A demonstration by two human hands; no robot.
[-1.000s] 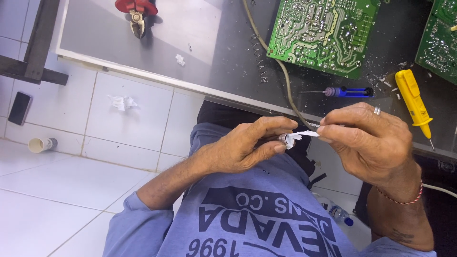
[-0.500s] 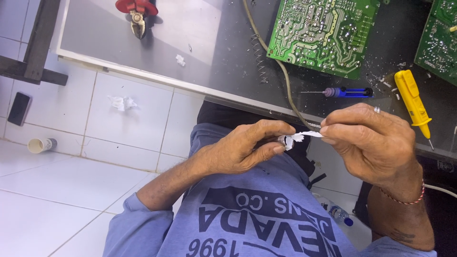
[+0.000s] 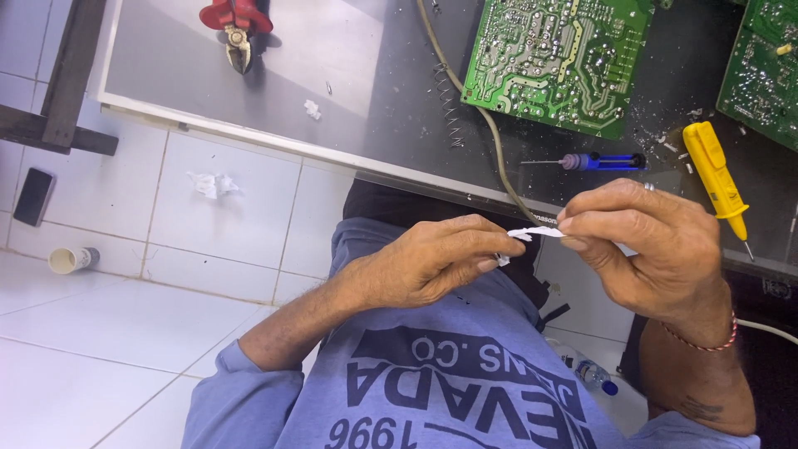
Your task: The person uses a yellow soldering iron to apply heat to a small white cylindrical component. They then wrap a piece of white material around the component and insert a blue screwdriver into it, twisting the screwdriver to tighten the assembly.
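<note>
Paper scrap [image 3: 532, 234] — pinched between left hand [image 3: 432, 262] and right hand [image 3: 648, 245].

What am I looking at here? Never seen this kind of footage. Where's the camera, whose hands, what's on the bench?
There is no robot here. One camera sits on a person's head and looks down, so you see their own two bare hands over their lap and blue shirt.

The left hand and the right hand pinch a small white scrap, probably paper or tape, between their fingertips.

Ahead is a dark workbench. On it lie a green circuit board, solder side up, with part of a second board at the right edge, a yellow tester screwdriver, a small blue-handled tool, red-handled cutters and a grey cable.

On the white tiled floor are a paper cup, crumpled paper and a dark phone.
</note>
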